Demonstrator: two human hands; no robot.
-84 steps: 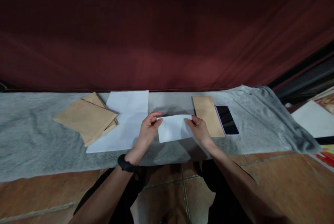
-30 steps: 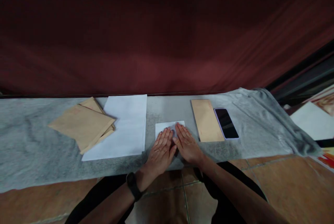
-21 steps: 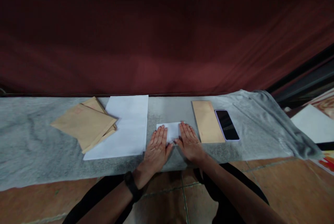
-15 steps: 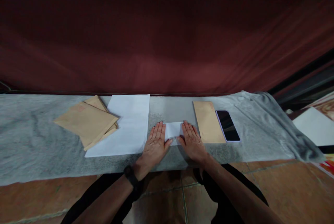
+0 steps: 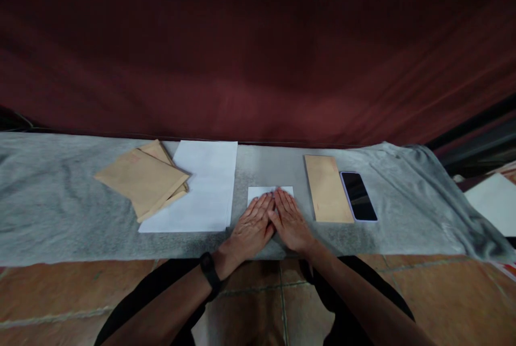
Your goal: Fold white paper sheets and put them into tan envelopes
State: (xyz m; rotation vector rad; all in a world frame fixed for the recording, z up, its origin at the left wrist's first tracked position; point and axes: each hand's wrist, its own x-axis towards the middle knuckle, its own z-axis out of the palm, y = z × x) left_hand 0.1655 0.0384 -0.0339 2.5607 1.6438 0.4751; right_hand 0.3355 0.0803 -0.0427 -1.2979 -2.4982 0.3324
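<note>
A small folded white paper (image 5: 253,192) lies on the grey cloth near its front edge, mostly covered by my hands. My left hand (image 5: 252,224) is flat on the paper's left part, fingers stretched out. My right hand (image 5: 291,220) lies flat on its right part, fingers also stretched. The two hands touch near the paper's middle. Left of them is a stack of large white sheets (image 5: 209,185). Several brown envelopes (image 5: 147,177) overlap its left side. One more brown envelope (image 5: 327,187) lies to the right of my right hand.
A phone (image 5: 358,195) with a light purple edge lies beside the single envelope. The grey cloth (image 5: 411,201) covers the long surface. Behind it hangs a dark red curtain (image 5: 258,93). White paper (image 5: 494,201) shows at the far right.
My hands have come together from the two sides of the folded paper and now meet at its middle. The whole view has shifted slightly.
</note>
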